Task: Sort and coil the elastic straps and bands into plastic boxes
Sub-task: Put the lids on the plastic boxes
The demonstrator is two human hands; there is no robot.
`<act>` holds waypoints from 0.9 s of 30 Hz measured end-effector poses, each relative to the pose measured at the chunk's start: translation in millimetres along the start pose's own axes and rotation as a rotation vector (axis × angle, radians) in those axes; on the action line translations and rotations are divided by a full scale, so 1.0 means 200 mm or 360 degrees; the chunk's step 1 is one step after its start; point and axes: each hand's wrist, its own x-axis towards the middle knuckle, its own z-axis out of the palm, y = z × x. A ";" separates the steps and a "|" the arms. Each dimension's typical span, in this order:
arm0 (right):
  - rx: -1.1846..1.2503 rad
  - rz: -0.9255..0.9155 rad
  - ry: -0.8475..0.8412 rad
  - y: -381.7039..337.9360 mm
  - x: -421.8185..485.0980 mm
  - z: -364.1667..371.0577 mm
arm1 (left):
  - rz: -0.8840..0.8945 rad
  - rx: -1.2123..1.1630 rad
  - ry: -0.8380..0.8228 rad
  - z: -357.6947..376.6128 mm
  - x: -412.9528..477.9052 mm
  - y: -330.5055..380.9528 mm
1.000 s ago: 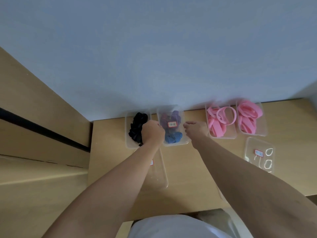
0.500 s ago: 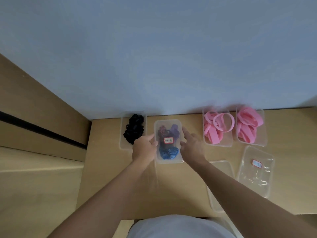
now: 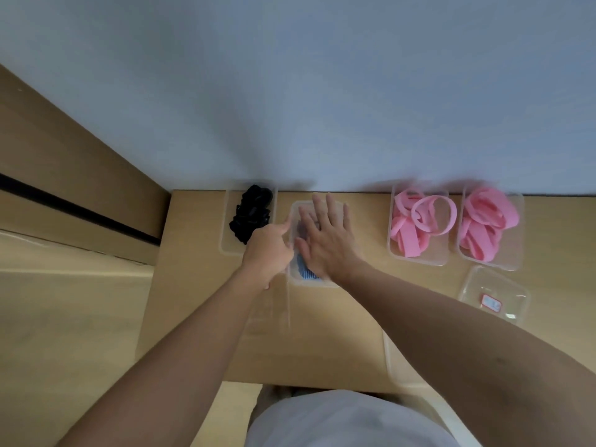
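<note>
A clear plastic box (image 3: 298, 279) of blue and purple bands stands on the wooden table (image 3: 200, 285), with a clear lid on top. My right hand (image 3: 325, 240) lies flat on that lid, fingers straight and spread. At the box's left wall my left hand (image 3: 267, 250) has its fingers curled and its thumb along the edge; the hold is blurred. Left of it, an open box (image 3: 227, 246) holds black bands (image 3: 250, 214). Two open boxes to the right hold pink bands (image 3: 416, 227) and more pink bands (image 3: 487, 224).
A loose clear lid with a red label (image 3: 491, 296) lies at the right. Another clear lid (image 3: 274, 314) lies under my left forearm, and a third clear piece (image 3: 392, 359) shows under my right arm. A pale wall runs behind the table, with wooden panels to the left.
The lidded box of blue and purple bands has come toward me from the back row. My right hand moved from its right side onto the lid and spread flat.
</note>
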 end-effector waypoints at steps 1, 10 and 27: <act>0.0002 0.0001 0.0010 0.01 0.00 0.01 | 0.0025 0.0022 0.0009 0.00 0.00 0.00; 0.0678 0.0428 0.0386 0.05 0.01 0.02 | 0.0224 0.0210 0.0228 0.05 0.03 0.03; 0.0162 0.0015 -0.0004 0.13 0.05 -0.02 | 0.0303 0.0463 0.0272 0.28 -0.05 -0.01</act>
